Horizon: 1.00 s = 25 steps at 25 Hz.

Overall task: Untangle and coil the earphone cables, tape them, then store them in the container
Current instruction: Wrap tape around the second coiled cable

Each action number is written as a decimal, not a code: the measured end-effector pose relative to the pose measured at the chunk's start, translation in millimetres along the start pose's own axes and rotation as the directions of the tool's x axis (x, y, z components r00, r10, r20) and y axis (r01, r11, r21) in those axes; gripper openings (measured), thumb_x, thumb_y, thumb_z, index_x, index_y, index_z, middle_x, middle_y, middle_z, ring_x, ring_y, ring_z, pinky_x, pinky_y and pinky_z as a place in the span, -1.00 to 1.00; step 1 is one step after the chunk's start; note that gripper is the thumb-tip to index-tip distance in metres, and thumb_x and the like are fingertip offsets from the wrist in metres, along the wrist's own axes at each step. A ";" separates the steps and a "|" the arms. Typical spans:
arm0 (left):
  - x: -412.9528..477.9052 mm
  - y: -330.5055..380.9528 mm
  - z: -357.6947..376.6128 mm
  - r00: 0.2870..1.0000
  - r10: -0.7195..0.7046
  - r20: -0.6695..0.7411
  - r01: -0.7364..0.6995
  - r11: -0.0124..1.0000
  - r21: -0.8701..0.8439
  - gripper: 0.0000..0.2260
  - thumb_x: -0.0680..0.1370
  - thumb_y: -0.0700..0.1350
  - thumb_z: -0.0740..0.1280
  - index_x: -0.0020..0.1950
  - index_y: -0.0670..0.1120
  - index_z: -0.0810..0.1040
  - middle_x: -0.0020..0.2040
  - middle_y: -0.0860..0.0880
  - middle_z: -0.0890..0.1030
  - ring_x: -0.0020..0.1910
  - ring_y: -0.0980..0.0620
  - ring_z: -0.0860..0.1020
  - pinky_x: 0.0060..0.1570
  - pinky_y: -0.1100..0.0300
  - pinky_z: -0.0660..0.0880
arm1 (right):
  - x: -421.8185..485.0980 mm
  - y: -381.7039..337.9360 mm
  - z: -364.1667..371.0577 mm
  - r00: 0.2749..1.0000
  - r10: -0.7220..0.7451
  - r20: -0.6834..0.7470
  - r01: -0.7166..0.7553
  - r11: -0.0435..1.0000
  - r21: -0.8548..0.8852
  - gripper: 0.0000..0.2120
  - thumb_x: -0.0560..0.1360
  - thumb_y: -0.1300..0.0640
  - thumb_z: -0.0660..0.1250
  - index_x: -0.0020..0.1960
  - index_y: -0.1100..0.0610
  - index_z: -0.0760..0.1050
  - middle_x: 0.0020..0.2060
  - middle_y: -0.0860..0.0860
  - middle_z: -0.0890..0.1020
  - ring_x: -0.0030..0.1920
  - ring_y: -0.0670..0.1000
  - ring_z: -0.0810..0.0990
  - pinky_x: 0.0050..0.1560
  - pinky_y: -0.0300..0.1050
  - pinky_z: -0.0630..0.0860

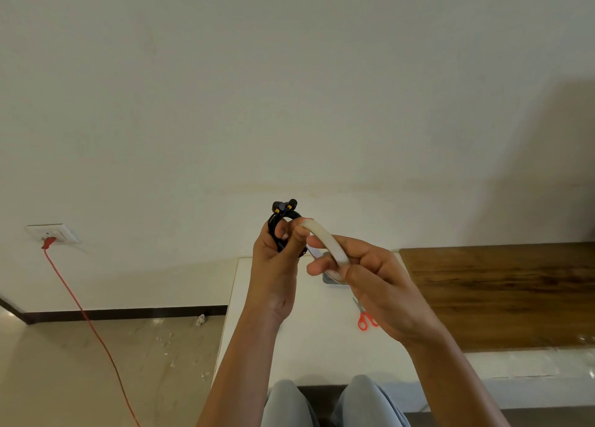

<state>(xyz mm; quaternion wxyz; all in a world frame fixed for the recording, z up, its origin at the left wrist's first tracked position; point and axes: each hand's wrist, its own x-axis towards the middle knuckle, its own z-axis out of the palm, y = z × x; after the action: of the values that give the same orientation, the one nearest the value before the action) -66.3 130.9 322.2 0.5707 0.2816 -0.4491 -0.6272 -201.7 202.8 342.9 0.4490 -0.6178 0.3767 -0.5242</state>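
Far left: wall socket (53,232), red cord (80,310) plugged in, trailing to floor (64,372). Centre: left hand (273,265) raised above white table (254,330), fingers curled round coiled black earphone cable (283,220); earbuds (285,205) protrude at top of coil. Touching coil: tape roll (328,239), grasped by right hand (370,278), fingers curled through ring. Below right hand: grey object (333,281) on table, mostly hidden, identity unclear. Partly covered by right wrist: red-handled scissors (365,321) on table. Far right: wooden surface (499,294).

Red-handled scissors (365,320) lay on the white table (309,346) beside a brown wooden top (515,297), while a red cord (81,310) ran from the wall socket (53,231) down over the littered floor (64,378).
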 end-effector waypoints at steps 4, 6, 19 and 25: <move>-1.6 0.1 3.4 0.997 -0.074 0.034 0.076 0.993 -0.086 -0.85 0.50 -0.15 0.31 -0.26 0.03 0.54 -0.20 0.00 0.57 -0.20 0.11 0.55 -0.05 0.16 0.46 | 0.5 -2.2 3.1 0.999 -0.045 -0.021 0.044 0.998 -0.034 -0.60 0.57 0.46 0.07 0.18 0.11 0.53 -0.05 -0.06 0.71 0.14 -0.02 0.61 0.20 -0.30 0.43; 0.1 -2.4 2.0 0.994 -0.097 0.049 0.103 0.984 -0.147 -0.92 0.48 -0.12 0.31 -0.21 -0.07 0.49 -0.20 -0.02 0.55 -0.18 0.06 0.54 0.02 0.13 0.48 | 1.5 -3.9 5.0 0.992 -0.042 -0.121 0.041 0.999 -0.006 -0.70 0.55 0.34 0.12 0.07 0.14 0.58 -0.15 -0.01 0.71 0.00 -0.02 0.66 0.09 -0.30 0.48; -3.9 10.3 12.1 0.994 -0.047 0.095 0.060 0.989 -0.134 -0.78 0.50 -0.07 0.31 0.00 -0.15 0.33 -0.24 -0.01 0.49 -0.28 0.15 0.51 -0.10 0.32 0.52 | 4.3 -29.0 17.7 0.977 0.071 -0.199 -0.070 0.997 0.011 -0.70 0.45 0.21 0.11 -0.32 0.16 0.58 -0.51 0.01 0.48 -0.43 -0.12 0.40 -0.32 -0.32 0.39; -3.7 11.9 12.1 0.996 -0.068 0.064 0.076 0.988 -0.134 -0.79 0.44 -0.08 0.30 -0.02 -0.13 0.35 -0.27 0.05 0.52 -0.29 0.17 0.52 0.02 0.25 0.51 | 3.4 -29.3 16.8 0.979 0.061 -0.192 -0.061 0.998 0.006 -0.68 0.44 0.23 0.09 -0.27 0.14 0.61 -0.49 0.00 0.49 -0.41 -0.14 0.43 -0.28 -0.31 0.40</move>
<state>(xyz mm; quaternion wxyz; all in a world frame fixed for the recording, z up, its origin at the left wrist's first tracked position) -70.6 138.0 337.5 0.5521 0.2395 -0.4115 -0.6845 -184.8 211.5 371.0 0.4263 -0.5525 0.4370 -0.5675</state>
